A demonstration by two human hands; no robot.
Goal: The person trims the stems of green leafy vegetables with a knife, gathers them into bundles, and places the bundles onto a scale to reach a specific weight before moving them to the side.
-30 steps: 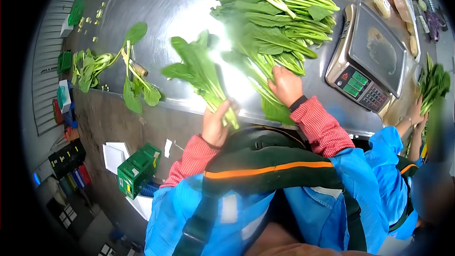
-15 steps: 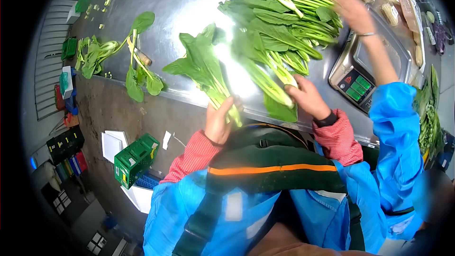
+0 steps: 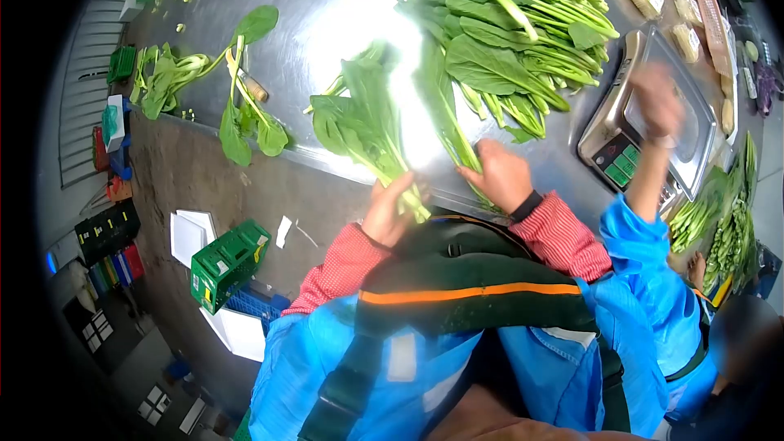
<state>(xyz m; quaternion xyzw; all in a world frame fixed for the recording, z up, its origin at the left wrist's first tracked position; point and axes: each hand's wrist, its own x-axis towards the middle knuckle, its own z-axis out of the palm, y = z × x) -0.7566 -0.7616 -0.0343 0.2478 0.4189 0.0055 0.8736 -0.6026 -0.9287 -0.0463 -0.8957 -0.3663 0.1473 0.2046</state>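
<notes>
My left hand (image 3: 390,212) grips the stems of a bunch of leafy greens (image 3: 363,122) at the near edge of the steel table (image 3: 269,82). My right hand (image 3: 501,173) holds another stalk of greens (image 3: 441,106), its leaves pointing away across the table. A large pile of the same greens (image 3: 514,24) lies further back, just beyond my right hand. Both my sleeves are red checked, and a dark band is on my right wrist.
A digital scale (image 3: 653,122) stands at the right, with a co-worker's hand (image 3: 657,98) in a blue sleeve over it. Loose greens (image 3: 245,114) lie at the left. Green crates (image 3: 229,265) and white boxes sit on the floor. More greens (image 3: 727,212) are at far right.
My right hand has drawn a stalk from the pile toward the table's near edge. The co-worker's hand dropped from over the pile onto the scale. My left hand kept its bunch.
</notes>
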